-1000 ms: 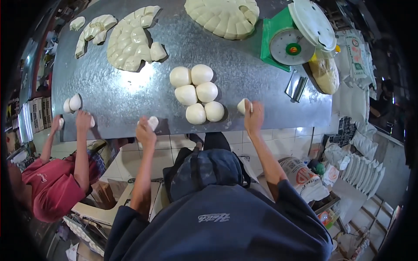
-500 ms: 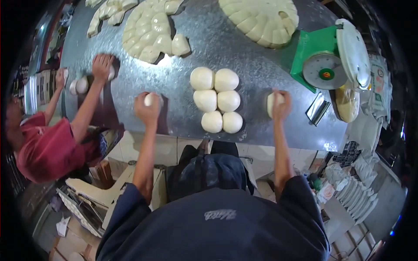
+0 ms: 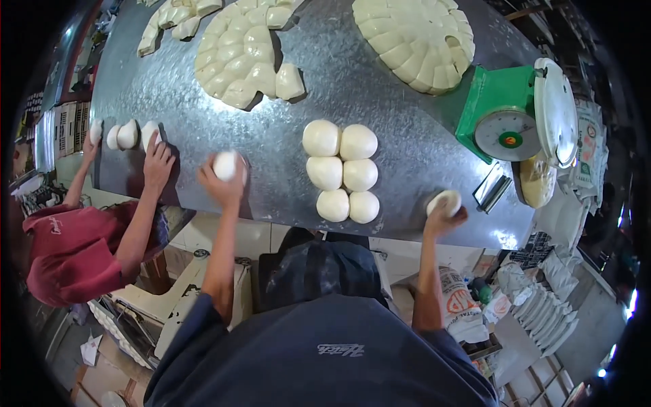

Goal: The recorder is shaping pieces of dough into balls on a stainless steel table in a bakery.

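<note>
Manual handling of dough at a metal counter (image 3: 400, 136), viewed from above. The left hand (image 3: 222, 184) is curled around a white dough ball (image 3: 226, 165) on the counter; slight blur softens its fingers. The right hand (image 3: 444, 221) cups a second dough ball (image 3: 445, 201) near the front edge, the fingers bent around its near side. Between the hands, well apart from both, six smooth dough balls (image 3: 325, 173) lie close together in two columns of three. Farther back are a lobed dough sheet (image 3: 234, 54), with a separate dough chunk (image 3: 289, 81) at its near right side, and, to the right, a round dough slab (image 3: 413, 44) scored into segments. A green dial scale (image 3: 502, 102) stands at the right, with a metal scraper (image 3: 497, 192) just in front and a clear bag (image 3: 538, 182) of pale contents beside it. At the left, a co-worker (image 3: 85, 247) in a red shirt has each hand at a piece of dough, with two further dough pieces (image 3: 127, 134) between them.
</note>
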Motion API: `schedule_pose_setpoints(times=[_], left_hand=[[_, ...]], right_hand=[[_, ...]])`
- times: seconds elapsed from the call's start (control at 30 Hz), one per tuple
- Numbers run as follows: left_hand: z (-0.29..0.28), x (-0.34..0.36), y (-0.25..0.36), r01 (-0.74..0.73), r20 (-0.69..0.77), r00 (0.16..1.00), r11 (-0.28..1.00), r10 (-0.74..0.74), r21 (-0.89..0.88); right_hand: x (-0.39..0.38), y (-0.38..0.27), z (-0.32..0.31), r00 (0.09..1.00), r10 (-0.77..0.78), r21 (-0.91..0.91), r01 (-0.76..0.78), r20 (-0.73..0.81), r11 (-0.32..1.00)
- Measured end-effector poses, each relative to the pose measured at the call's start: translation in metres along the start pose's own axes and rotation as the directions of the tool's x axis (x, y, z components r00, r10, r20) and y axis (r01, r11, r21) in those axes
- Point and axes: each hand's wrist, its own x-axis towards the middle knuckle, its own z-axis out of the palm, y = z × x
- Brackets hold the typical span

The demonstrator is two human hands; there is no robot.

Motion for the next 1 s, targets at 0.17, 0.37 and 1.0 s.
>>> schedule_pose_setpoints(times=[0.17,0.37,1.0], left_hand=[[0.074,0.032,-0.005,-0.132,-0.112,0.984,0.989,0.140,0.072],[0.001,-0.079,0.040,-0.307,0.295,0.896,0.943,0.333,-0.132],[-0.019,-0.051,0.106,0.131,0.261,0.965,0.789,0.038,-0.601]], right_hand=[[0.025,-0.035,0.058,0.959,-0.258,-0.023,0.262,0.114,0.965],[-0.051,-0.035,-0.017,0.659,-0.549,0.345,0.427,0.514,0.836],[-0.059,-0.155,-0.038,0.802,-0.341,0.528,0.038,0.491,0.848]])
